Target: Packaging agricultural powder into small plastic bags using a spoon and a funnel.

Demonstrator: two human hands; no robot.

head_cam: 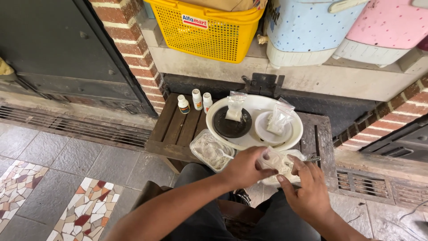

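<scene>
Hands meet near the front edge of the dark wooden slatted bench [176, 129]. Left hand [243, 168] and right hand [307, 189] both pinch a small clear plastic bag [275, 161], held between their fingertips above a white container. Just left, clear rectangular tub of white pieces [209, 149]. Farther, white round basin [254, 105] holding two more bags. Far left, three small white bottles [195, 101].

One head-worn view looks steeply down and forward from close above; the bench [178, 129] sits mid-frame, the wall ledge [285, 71] along the top.
</scene>
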